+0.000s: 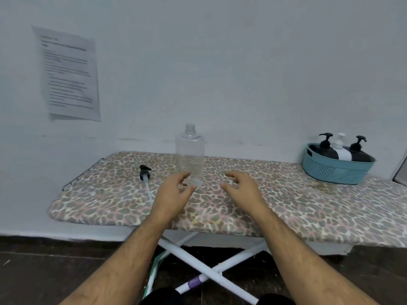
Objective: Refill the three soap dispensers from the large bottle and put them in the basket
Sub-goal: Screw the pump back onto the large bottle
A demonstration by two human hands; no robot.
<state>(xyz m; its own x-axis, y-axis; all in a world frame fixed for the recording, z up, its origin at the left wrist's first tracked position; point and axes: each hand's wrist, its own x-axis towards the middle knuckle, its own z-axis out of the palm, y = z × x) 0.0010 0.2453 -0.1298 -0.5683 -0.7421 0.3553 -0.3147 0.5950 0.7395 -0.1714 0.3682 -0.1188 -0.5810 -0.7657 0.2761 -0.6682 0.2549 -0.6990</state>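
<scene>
Already three dispensers [340, 150] sit in the basket [334, 170]; large bottle [190, 155] looks empty.

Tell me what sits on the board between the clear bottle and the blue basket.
Nothing: in the head view, only bare patterned board cover runs from the clear bottle to the blue basket.

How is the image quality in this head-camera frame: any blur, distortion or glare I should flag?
Head view: soft, even light with no hard shadows or glare; wide-angle bending bows the ironing board edge and floor line; the sheet on the wall is too blurred to read; the clear bottle shows little contrast against the wall; the left hand and right hand are slightly soft.
</scene>
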